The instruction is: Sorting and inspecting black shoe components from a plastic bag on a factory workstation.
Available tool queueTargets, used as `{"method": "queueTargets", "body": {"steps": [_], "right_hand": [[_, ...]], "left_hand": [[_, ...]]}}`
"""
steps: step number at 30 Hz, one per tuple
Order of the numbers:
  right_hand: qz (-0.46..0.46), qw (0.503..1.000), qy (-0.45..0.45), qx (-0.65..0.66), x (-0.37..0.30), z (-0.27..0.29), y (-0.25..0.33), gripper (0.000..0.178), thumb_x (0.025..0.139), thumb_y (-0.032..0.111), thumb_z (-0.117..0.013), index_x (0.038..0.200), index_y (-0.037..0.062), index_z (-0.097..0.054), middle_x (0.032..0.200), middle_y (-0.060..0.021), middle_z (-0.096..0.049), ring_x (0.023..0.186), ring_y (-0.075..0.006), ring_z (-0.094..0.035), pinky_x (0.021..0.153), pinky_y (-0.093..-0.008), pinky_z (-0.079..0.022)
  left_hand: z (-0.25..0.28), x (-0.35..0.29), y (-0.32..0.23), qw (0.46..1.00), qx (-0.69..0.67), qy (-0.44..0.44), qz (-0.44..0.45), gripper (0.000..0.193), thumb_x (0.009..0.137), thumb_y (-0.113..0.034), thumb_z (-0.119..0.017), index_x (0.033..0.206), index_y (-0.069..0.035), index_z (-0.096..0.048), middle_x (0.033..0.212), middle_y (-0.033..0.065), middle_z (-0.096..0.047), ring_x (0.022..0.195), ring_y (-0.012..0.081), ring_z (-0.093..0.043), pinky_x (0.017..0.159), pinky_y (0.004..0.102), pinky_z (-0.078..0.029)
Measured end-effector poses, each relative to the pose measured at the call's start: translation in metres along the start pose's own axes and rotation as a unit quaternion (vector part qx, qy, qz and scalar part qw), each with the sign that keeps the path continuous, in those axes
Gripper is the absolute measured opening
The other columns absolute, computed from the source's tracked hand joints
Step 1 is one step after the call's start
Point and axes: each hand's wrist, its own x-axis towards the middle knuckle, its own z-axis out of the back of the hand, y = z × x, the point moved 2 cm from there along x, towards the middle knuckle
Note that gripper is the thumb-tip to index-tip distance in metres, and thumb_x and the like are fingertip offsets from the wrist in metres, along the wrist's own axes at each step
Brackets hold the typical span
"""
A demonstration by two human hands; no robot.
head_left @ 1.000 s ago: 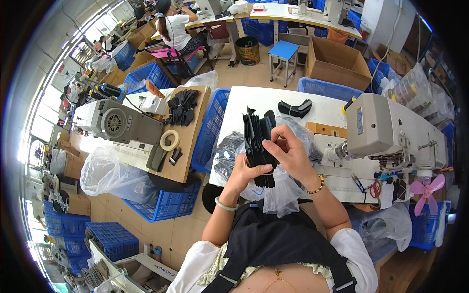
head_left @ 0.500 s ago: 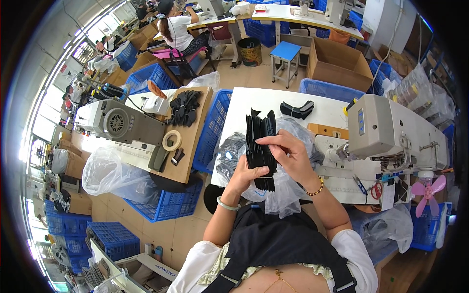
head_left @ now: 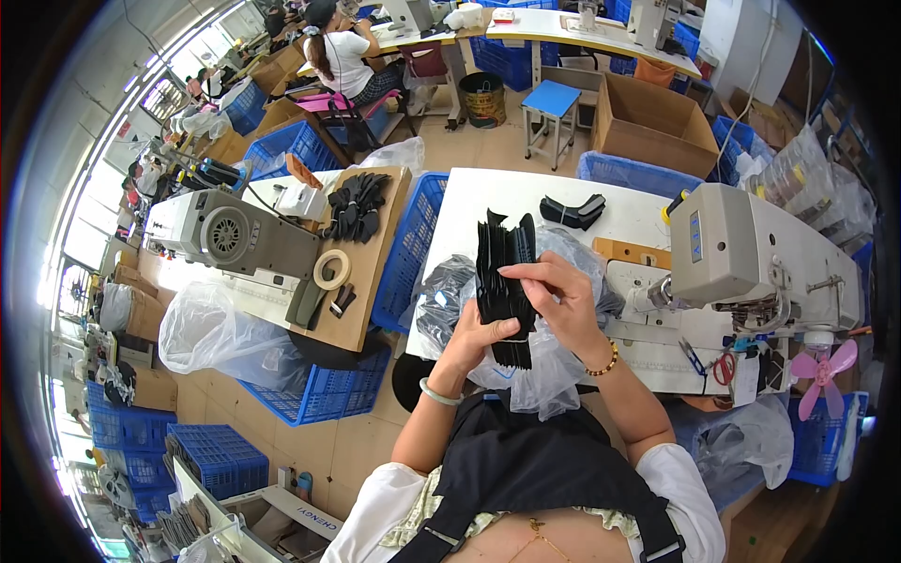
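A thick bundle of thin black cut pieces [head_left: 505,272], fanned at its upper end, stands over the white table in front of my chest. My left hand [head_left: 477,336] is closed round its lower part, the thumb lying across the front. At the bundle's right edge my right hand [head_left: 560,293] is bent, with index finger and thumb at the pieces and the other fingers curled. A thin pale band crosses the bundle near my left thumb. Beneath both hands lie clear plastic bags [head_left: 549,375], one with dark contents [head_left: 445,300]. The material of the pieces is hard to tell.
A sewing machine [head_left: 727,249] stands to the right, with red-handled scissors [head_left: 724,367] nearby. Another small black bundle [head_left: 572,212] lies at the table's far side. On the left are a second machine [head_left: 235,230], black gloves [head_left: 357,205], a tape roll [head_left: 331,269] and a blue crate [head_left: 413,246].
The bundle and both hands have shifted very slightly to the right in the picture. My grip on the bundle looks the same, with my right fingers still at its edge.
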Motion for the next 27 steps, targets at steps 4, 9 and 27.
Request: {"method": "queueTargets", "body": {"steps": [4,9,27], "right_hand": [[-0.002,1.0,-0.002,0.003,0.0,0.0,-0.003,0.02,0.082,0.003,-0.055,0.096,0.0073,-0.069,0.066,0.0025,-0.044,0.054,-0.0039,-0.038,0.046,-0.0192,-0.029],[-0.077,0.992,0.01,0.098,-0.002,-0.001,-0.006,0.012,0.083,0.006,-0.057,0.095,0.0042,-0.059,0.067,0.0048,-0.043,0.055,-0.0013,-0.036,0.047,-0.0181,-0.027],[-0.003,0.995,0.003,-0.098,0.005,0.001,0.012,0.028,0.073,0.007,-0.065,0.1,0.011,-0.06,0.082,-0.0019,-0.043,0.055,-0.0077,-0.039,0.049,-0.0208,-0.035]], "left_hand": [[0.0,0.0,0.0,1.0,-0.002,-0.001,0.0,0.048,0.072,-0.023,-0.076,0.107,0.002,-0.055,0.092,0.0071,-0.062,0.083,0.0148,-0.061,0.075,0.0264,-0.049],[0.0,0.0,0.001,1.0,-0.007,-0.018,0.01,0.045,0.072,-0.023,-0.076,0.104,0.002,-0.057,0.09,0.0054,-0.062,0.081,0.0124,-0.06,0.072,0.0253,-0.048],[-0.004,0.0,0.002,1.0,-0.007,-0.013,-0.005,0.049,0.074,-0.025,-0.075,0.11,0.002,-0.054,0.094,0.0074,-0.062,0.086,0.0147,-0.06,0.077,0.0277,-0.049]]}}
